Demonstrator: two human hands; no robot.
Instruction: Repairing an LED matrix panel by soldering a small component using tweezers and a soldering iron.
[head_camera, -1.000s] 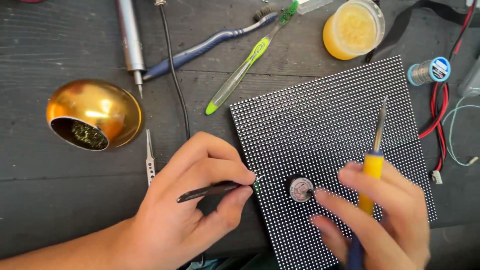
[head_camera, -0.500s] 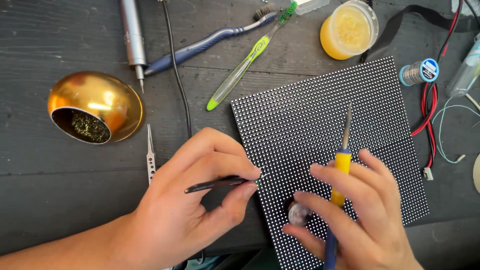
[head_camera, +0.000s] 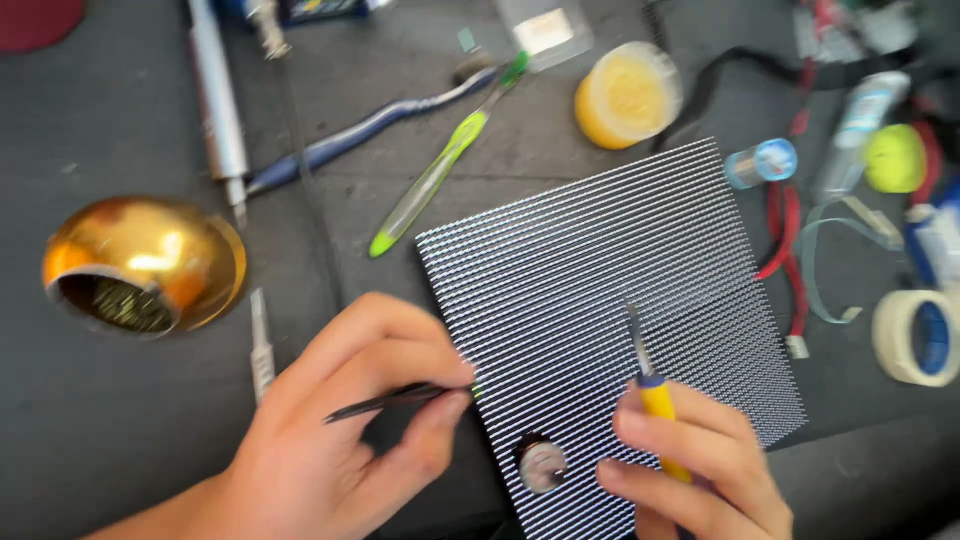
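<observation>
Two hands are working a dotted LED panel (head_camera: 610, 330) lying on the dark tabletop (head_camera: 120, 440): the left hand (head_camera: 340, 440) is pinching black tweezers (head_camera: 395, 400) at its edge, the right hand (head_camera: 690, 470) is gripping a yellow-handled tool (head_camera: 650, 390) over it, a repair seemingly underway needing steady placement.

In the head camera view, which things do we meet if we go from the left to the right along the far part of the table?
Silver soldering iron → blue toothbrush → green toothbrush → yellow round tub → small blue-capped bottle → yellow-green ball.
</observation>
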